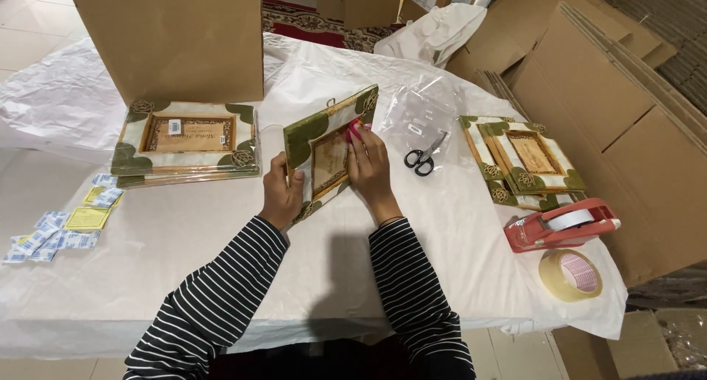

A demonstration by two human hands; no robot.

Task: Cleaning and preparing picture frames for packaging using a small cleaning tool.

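A green and cream picture frame [318, 133] with gold corner ornaments is held tilted above the table's middle. My left hand [282, 192] grips its lower left edge. My right hand [370, 166] rests on the frame's right side, pressing a small pink thing [354, 129] against it. Both sleeves are black with white stripes.
A stack of similar frames [185, 138] lies at the left in front of a cardboard box [177, 34]. More frames [524, 161] lie at the right. Scissors [423, 157] sit on clear bags, a red tape dispenser [563, 224] and a tape roll [570, 275] near the right edge, small packets [62, 229] at the left.
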